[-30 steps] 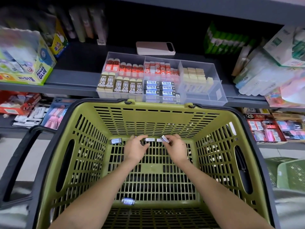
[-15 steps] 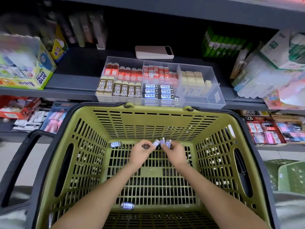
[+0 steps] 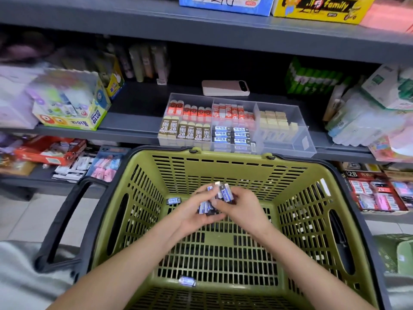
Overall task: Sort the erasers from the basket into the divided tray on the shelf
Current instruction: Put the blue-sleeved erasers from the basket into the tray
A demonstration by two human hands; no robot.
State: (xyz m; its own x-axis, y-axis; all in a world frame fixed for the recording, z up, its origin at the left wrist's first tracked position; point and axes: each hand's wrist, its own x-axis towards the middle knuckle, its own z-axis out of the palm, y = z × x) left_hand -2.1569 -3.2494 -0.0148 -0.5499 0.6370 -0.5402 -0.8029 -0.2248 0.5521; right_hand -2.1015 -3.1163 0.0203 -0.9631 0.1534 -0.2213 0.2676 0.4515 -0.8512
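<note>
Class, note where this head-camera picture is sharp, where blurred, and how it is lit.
Head view: clear divided plastic tray and olive-green slotted plastic basket fairly sharp; left hand, right hand and the blue-labelled erasers they hold slightly smeared; colourful glue box at the left edge badly blurred; lighting even, no hard shadows.

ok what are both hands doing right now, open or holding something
left hand: closed, holding blue erasers
right hand: closed, pinching blue erasers of the same bunch
</note>
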